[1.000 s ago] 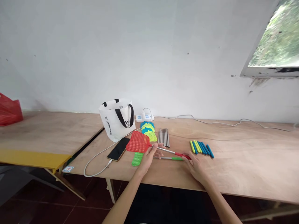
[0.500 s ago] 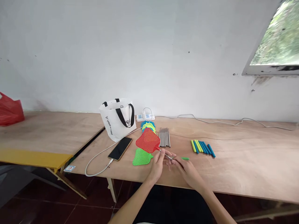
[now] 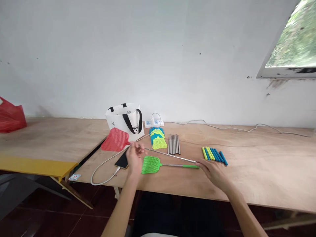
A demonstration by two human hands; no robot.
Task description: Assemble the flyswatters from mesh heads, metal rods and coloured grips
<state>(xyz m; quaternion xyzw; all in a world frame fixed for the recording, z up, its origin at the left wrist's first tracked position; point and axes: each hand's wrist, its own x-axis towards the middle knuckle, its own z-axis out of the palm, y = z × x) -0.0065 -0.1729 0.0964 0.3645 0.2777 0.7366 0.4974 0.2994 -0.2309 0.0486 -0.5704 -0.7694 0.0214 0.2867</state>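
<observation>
A red fly swatter [image 3: 115, 140] with a long thin metal rod is held above the table between both hands. My left hand [image 3: 135, 154] grips the rod just below the red mesh head. At the rod's other end my right hand [image 3: 209, 171] is closed around it; its handle end is hidden by the hand. Beneath the rod lies a green fly swatter [image 3: 151, 164] with a metal shaft and green grip. Behind it are several yellow and blue swatter heads [image 3: 159, 143], a row of metal rods [image 3: 174, 144], and yellow and blue handle grips [image 3: 214, 154].
A black phone [image 3: 121, 161] on a white cable lies left of my left hand. Behind stand a white tote bag [image 3: 116, 122] and a power strip [image 3: 153, 123] against the wall. A second table [image 3: 49, 138] bears a red plastic bag [image 3: 12, 117].
My hands have moved apart, the left one leftward with the red head, the right one rightward. The metal rod now shows much longer. The green swatter is uncovered.
</observation>
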